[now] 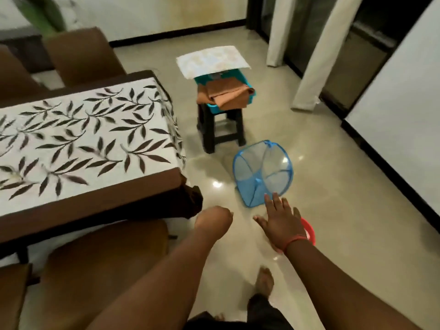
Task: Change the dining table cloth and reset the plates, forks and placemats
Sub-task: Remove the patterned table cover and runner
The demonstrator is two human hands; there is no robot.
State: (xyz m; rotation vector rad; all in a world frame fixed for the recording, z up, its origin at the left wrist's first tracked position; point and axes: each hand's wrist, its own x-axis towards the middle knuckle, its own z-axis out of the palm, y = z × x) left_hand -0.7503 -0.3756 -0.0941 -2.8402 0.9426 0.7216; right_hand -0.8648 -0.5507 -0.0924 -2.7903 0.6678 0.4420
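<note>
Tablecloth first: the white cloth printed with dark leaf sprays and edged in a brown border (78, 144) lies spread over the dining table at the left, with no plates, forks or placemats visible on the stretch that shows.

Nearest the camera, a bare foot (264, 281) stands on the glossy cream floor tiles (345, 234), which throw back bright glare; a hurried step could slip there. The left hand (214, 220) is curled into a loose fist and grips nothing that I can see, though its fingers turn away from view. The right hand (281, 222) is released, fingers spread flat, reaching toward the blue mesh pop-up hamper (262, 172) lying tipped on its side just ahead. Being light, the hamper would likely skid away if pushed rather than grasped by its rim.

A red round plastic thing (309, 231) sits under that wrist, mostly hidden; what it is cannot be told.

Farther off, a dark plastic stool (221, 129) carries a teal plastic basket (247, 78) with folded orange-brown cloth (226, 95) draped over its edge and pale rectangular mats (212, 60) overhanging the top. Pulling the cloth out carelessly could slide the mats off or topple the basket. The basket's contents are covered, and the whole view is motion-blurred.

Brown upholstered chairs (100, 265) crowd the table's near side.
</note>
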